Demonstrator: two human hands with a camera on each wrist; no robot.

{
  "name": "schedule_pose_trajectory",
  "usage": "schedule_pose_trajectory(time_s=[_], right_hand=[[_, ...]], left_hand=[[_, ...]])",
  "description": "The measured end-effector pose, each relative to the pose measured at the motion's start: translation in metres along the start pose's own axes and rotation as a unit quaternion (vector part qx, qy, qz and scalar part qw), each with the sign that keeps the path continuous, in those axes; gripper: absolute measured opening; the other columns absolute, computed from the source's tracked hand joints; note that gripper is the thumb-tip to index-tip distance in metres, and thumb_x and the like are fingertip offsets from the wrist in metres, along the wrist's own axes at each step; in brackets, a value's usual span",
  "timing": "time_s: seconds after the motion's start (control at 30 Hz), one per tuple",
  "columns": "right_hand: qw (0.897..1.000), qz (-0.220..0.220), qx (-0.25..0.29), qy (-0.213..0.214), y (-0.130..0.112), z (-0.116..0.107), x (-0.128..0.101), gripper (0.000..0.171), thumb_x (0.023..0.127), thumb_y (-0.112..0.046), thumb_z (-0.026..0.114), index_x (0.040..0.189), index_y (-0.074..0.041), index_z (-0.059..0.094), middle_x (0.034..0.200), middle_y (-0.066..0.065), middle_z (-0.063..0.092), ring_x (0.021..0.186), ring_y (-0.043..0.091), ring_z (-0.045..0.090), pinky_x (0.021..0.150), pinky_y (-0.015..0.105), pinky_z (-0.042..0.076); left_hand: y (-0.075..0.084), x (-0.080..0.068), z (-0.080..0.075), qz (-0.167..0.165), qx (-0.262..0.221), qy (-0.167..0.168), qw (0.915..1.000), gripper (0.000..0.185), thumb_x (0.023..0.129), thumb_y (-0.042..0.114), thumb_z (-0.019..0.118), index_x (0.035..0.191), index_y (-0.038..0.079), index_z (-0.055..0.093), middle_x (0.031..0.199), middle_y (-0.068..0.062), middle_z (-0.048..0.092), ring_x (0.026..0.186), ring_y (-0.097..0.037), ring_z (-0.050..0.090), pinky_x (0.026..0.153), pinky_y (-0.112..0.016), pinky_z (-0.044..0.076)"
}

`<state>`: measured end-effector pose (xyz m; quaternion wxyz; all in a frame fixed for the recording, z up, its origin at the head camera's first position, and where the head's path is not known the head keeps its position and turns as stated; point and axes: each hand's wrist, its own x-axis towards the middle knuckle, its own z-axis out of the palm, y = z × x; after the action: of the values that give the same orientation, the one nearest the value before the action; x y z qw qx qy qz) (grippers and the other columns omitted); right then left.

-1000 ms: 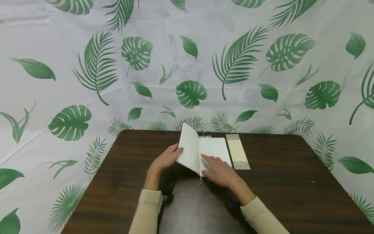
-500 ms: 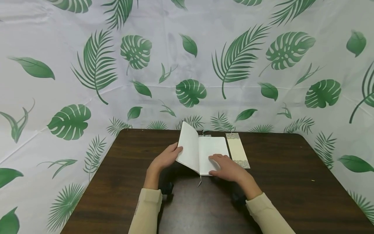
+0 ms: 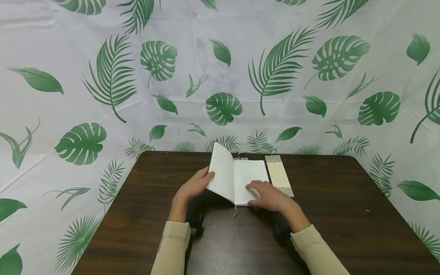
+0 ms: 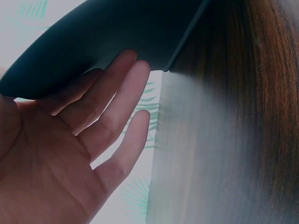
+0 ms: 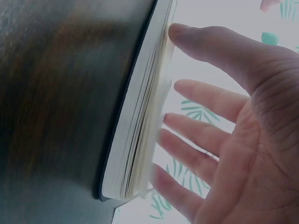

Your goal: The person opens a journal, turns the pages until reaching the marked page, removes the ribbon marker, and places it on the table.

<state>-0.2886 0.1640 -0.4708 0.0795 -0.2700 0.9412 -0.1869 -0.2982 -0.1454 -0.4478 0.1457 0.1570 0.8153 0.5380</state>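
Observation:
An open notebook with white pages lies on the dark wooden table, its left side raised at a slant. My left hand holds that raised side, thumb on the page and fingers behind the dark cover. Over the lower right page is my right hand. Its fingers are spread and nearly straight, with the fingertips touching or very close to the paper in the right wrist view. A thin ribbon hangs from the bottom of the spine.
Right of the notebook lies a cream bookmark with patterned ends. Part of another patterned piece shows behind the notebook's top edge. The table meets a leaf-print cloth backdrop at the rear.
My right hand has slid rightward from near the spine, its pointing index finger drawing back, and now stays over the lower right page. My left hand keeps holding the raised cover.

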Motion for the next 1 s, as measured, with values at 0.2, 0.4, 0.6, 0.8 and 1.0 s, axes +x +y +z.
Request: schedule_pose_trajectory(time_s=[0.2,0.4,0.6,0.8,1.0], right_hand=[[1.000,-0.009,0.010,-0.005,0.002,-0.002,-0.001,0.046,0.096,-0.016,0.078,0.139,-0.002,0.066,0.147,0.019,0.065,0.139,0.043,0.057,0.118,0.060,0.043],[0.999,0.040,-0.031,-0.004,-0.006,-0.003,-0.005,0.067,0.091,-0.013,0.080,0.153,-0.008,0.056,0.160,0.024,0.051,0.146,0.049,0.048,0.113,0.071,0.039],[0.995,0.069,-0.064,0.021,-0.009,-0.012,-0.009,0.070,0.093,-0.011,0.077,0.158,-0.012,0.051,0.167,0.024,0.044,0.150,0.050,0.042,0.113,0.072,0.036],[0.992,0.062,-0.072,0.077,-0.014,-0.021,-0.012,0.079,0.095,-0.017,0.078,0.165,-0.013,0.042,0.170,0.026,0.036,0.151,0.052,0.039,0.112,0.075,0.036],[0.977,0.106,-0.054,0.174,-0.021,-0.019,-0.008,0.110,0.092,-0.031,0.086,0.172,-0.006,0.016,0.167,0.027,0.042,0.145,0.053,0.048,0.107,0.070,0.047]], left_hand=[[0.000,0.001,0.000,0.003,0.002,-0.001,1.0000,0.053,0.118,0.032,0.037,0.163,0.003,0.041,0.123,-0.016,0.070,0.105,-0.020,0.066,0.108,-0.050,0.050],[0.000,0.002,0.001,-0.004,-0.003,0.001,1.0000,0.053,0.118,0.032,0.037,0.163,0.004,0.041,0.123,-0.016,0.070,0.106,-0.020,0.066,0.109,-0.050,0.049],[-0.003,0.003,0.001,-0.002,-0.009,-0.003,1.0000,0.054,0.118,0.033,0.037,0.163,0.004,0.040,0.125,-0.016,0.070,0.107,-0.019,0.066,0.109,-0.050,0.049],[-0.002,0.002,0.001,-0.003,-0.005,-0.001,1.0000,0.054,0.118,0.033,0.036,0.164,0.004,0.039,0.124,-0.017,0.070,0.107,-0.019,0.066,0.110,-0.051,0.048],[-0.002,0.003,0.002,-0.003,-0.009,0.000,1.0000,0.054,0.118,0.032,0.036,0.164,0.004,0.039,0.124,-0.017,0.070,0.106,-0.020,0.065,0.110,-0.050,0.048]])
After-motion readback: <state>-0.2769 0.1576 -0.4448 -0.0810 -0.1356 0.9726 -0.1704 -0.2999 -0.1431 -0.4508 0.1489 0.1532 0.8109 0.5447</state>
